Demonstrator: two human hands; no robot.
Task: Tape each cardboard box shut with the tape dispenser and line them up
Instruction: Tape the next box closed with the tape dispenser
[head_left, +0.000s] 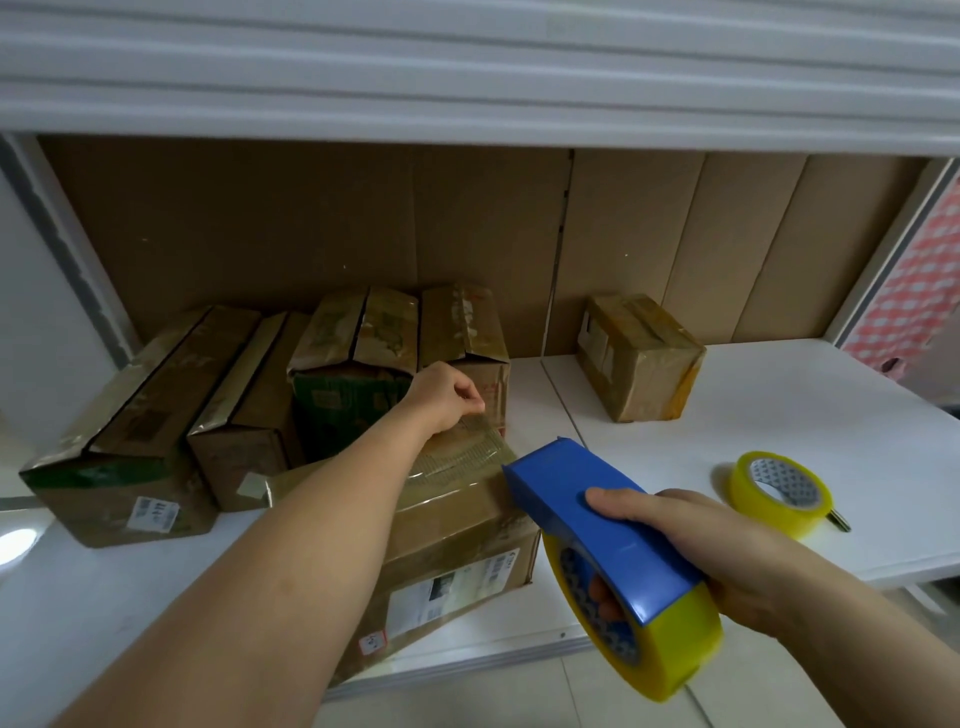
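A cardboard box (457, 540) lies on the white table in front of me, partly under my left forearm. My right hand (691, 540) grips a blue tape dispenser (597, 525) loaded with a yellow roll, held just right of the box. A clear strip of tape (462, 457) runs from the dispenser's nose across the box top. My left hand (447, 397) pinches the far end of that strip over the box's back edge. Several taped boxes (156, 415) stand in a row behind, at the left.
A spare yellow tape roll (779, 491) lies on the white table (779, 405) at the right. One small taped box (641, 358) sits alone at the back right. Cardboard sheets line the back wall under a shelf. The table's front edge runs close below the box.
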